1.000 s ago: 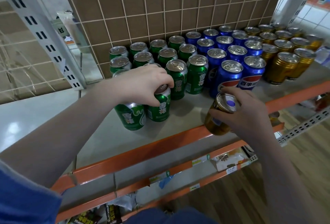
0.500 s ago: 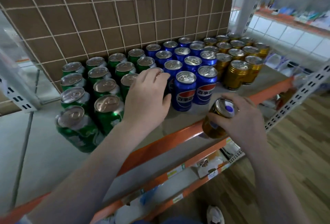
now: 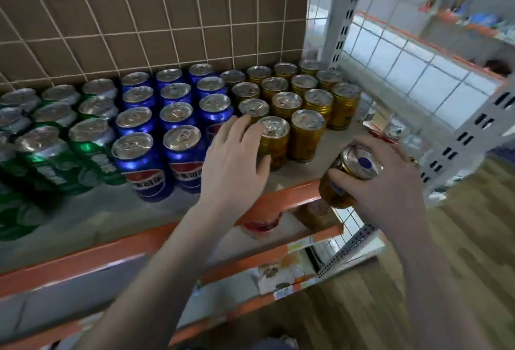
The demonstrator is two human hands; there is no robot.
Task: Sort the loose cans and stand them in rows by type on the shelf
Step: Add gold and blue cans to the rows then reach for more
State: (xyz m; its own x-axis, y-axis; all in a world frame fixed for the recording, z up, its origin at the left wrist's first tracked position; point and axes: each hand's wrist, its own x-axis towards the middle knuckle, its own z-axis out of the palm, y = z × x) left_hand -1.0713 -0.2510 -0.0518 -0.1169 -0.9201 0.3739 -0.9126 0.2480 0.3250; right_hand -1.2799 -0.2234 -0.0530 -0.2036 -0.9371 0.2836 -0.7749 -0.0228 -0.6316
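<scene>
On the shelf (image 3: 292, 182) the green, blue and gold cans (image 3: 308, 135) stand upright in rows across mid-frame, the left hand (image 3: 234, 165) hovers over them with fingers relaxed, and at right the right hand (image 3: 390, 188) clasps a gold can (image 3: 354, 174), rigid, slick, probably full, tilted upper-right, best gripped round its wall.

Wood-look floor (image 3: 459, 252), brown board w/ wire grid (image 3: 139, 15) behind, white slotted upright (image 3: 345, 9).
</scene>
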